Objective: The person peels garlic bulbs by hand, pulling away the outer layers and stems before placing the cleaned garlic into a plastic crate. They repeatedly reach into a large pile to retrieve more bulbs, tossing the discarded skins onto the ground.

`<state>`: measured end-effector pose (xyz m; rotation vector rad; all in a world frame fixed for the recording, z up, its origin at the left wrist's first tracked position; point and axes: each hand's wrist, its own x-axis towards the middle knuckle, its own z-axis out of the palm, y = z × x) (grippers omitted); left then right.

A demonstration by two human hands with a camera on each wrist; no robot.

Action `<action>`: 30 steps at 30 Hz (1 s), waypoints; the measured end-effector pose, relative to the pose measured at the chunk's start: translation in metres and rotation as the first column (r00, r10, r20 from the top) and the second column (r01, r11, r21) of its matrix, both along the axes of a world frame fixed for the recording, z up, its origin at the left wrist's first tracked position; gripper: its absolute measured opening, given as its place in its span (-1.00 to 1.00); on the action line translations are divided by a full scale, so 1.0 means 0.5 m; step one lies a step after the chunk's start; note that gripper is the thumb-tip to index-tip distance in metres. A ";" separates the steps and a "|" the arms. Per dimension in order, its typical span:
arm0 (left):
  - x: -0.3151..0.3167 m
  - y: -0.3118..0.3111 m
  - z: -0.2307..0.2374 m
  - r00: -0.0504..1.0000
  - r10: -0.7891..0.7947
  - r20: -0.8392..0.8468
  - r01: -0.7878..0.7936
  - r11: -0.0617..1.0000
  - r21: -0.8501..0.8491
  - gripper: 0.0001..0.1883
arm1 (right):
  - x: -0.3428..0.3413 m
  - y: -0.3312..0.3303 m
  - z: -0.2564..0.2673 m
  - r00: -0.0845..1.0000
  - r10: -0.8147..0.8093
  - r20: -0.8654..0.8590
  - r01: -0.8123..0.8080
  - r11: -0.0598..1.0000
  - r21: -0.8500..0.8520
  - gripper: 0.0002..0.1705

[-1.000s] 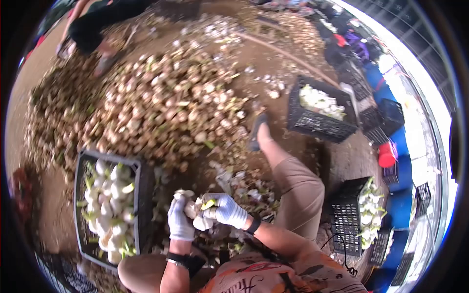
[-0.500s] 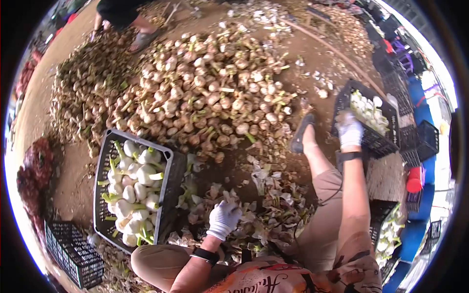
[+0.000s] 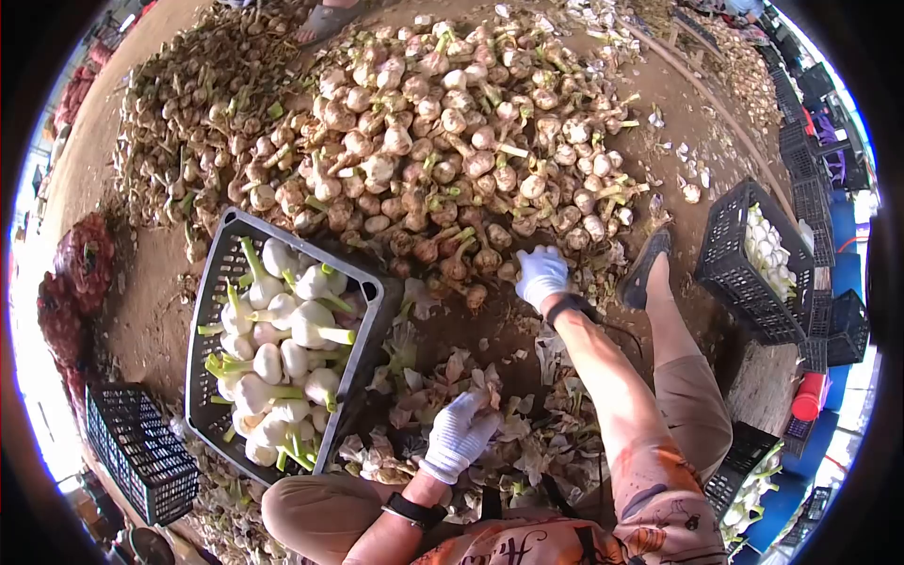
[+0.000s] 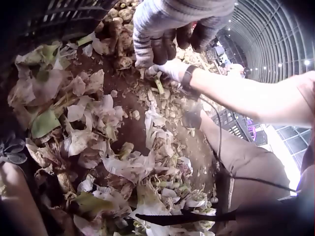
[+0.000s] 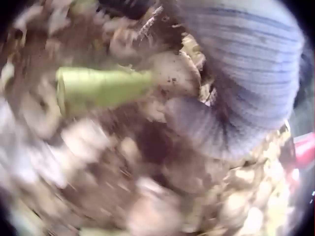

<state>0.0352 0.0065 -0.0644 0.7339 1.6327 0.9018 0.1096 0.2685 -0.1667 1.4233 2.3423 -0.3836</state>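
At the near edge of the heap of unpeeled garlic (image 3: 395, 141), my right hand (image 3: 543, 275) reaches down in a white glove. The right wrist view shows its fingers (image 5: 246, 78) curled round a garlic bulb (image 5: 174, 73) whose thick green stem (image 5: 106, 87) sticks out. Low in the head view, my gloved left hand (image 3: 460, 436) hovers over loose skins (image 3: 443, 381). In the left wrist view the left fingers (image 4: 162, 49) hang loosely bent, with nothing visible held. Left of it stands a crate (image 3: 363, 363) of white, peeled bulbs (image 3: 273, 363).
A black crate (image 3: 753, 292) with white bulbs stands beyond my outstretched foot (image 3: 650, 268). Another black crate (image 3: 141, 452) is at the lower left, below red net sacks (image 3: 80, 273). A long pole (image 3: 706, 94) lies at the upper right; a person's foot (image 3: 325, 21) shows at the top.
Both hands were together at some garlic bulbs, then parted. My right hand went to the right-hand crate, then came back left to the heap and gripped a bulb. The head view has shifted.
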 end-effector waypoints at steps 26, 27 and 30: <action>-0.012 -0.015 0.101 0.917 0.074 -0.393 0.088 0.921 0.379 -0.24 | 0.090 -0.391 0.288 -0.208 -0.941 -0.269 -0.106 0.295 -0.950 -0.67; -0.012 -0.016 0.099 0.918 0.075 -0.390 0.087 0.920 0.382 -0.24 | 0.093 -0.389 0.286 -0.207 -0.940 -0.272 -0.103 0.297 -0.949 -0.67; -0.007 -0.017 0.098 0.873 0.077 -0.482 0.163 0.885 0.437 -0.27 | 0.108 -0.383 0.282 -0.185 -0.974 -0.130 -0.243 0.174 -0.954 -0.68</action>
